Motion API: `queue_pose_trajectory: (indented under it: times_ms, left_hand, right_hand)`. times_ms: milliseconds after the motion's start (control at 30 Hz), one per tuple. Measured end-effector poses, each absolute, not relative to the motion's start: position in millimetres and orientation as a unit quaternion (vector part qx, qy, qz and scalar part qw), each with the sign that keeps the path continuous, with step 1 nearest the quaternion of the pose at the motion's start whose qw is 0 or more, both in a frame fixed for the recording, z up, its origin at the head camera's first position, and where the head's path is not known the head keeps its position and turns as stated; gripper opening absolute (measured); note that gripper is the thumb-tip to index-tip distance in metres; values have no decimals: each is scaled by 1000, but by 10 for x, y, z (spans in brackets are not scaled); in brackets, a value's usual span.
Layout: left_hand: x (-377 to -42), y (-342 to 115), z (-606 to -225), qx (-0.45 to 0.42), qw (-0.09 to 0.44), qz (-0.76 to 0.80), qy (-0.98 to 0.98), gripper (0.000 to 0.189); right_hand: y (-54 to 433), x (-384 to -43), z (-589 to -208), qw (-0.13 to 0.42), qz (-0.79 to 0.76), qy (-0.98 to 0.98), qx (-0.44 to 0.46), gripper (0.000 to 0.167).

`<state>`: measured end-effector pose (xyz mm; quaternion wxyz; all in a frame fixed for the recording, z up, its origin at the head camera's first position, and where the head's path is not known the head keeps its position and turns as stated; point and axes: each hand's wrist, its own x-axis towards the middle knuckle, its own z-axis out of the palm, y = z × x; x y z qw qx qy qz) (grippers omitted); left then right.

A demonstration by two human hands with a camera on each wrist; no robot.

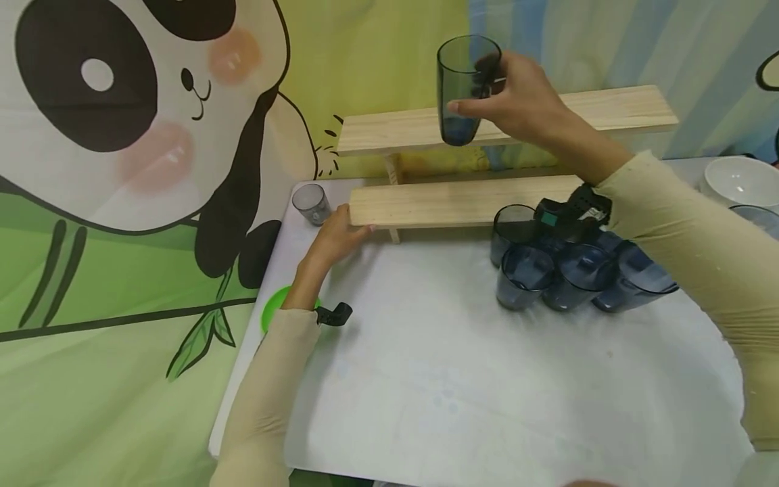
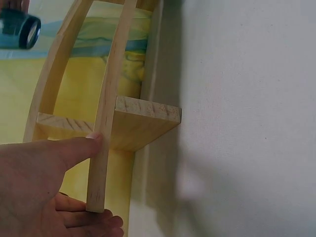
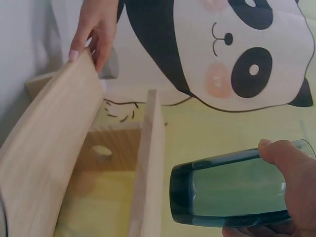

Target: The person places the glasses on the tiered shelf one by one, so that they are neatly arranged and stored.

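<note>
My right hand [image 1: 523, 101] grips a tall blue-tinted drinking glass [image 1: 459, 101], held upright above the upper board of a two-step wooden shelf [image 1: 420, 203]. In the right wrist view the same glass [image 3: 232, 190] shows its thick dark base, apart from the boards. At the left end of the lower board, my left hand [image 1: 335, 240] holds the edge; its thumb lies on the board and its fingers curl beneath, as the left wrist view shows at the shelf's end [image 2: 98, 173]. Several blue glasses [image 1: 526, 274] stand together on the table, partly hidden by my right forearm.
A small clear greyish glass [image 1: 312, 203] stands just left of the shelf. Behind my left wrist lies a green round item [image 1: 274, 308], mostly covered. White bowls [image 1: 739, 181] and another glass [image 1: 757, 220] stand at the right. A panda-printed cloth [image 1: 152, 135] hangs behind the white table [image 1: 450, 365].
</note>
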<state>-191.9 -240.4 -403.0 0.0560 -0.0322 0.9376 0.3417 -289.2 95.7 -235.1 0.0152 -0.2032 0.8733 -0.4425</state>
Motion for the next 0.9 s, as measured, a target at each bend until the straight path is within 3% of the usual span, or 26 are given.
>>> queue_pose_trajectory:
  times_ms: [267, 900]
  left_hand:
    - [-1933, -2366, -4049, -47, 59, 335, 939, 80]
    - [-1954, -2272, -4029, -46, 62, 338, 938, 78]
  right_hand:
    - [377, -3126, -2378, 41, -437, 876, -199, 85]
    - [-290, -3361, -2416, 50, -456, 867, -195, 80]
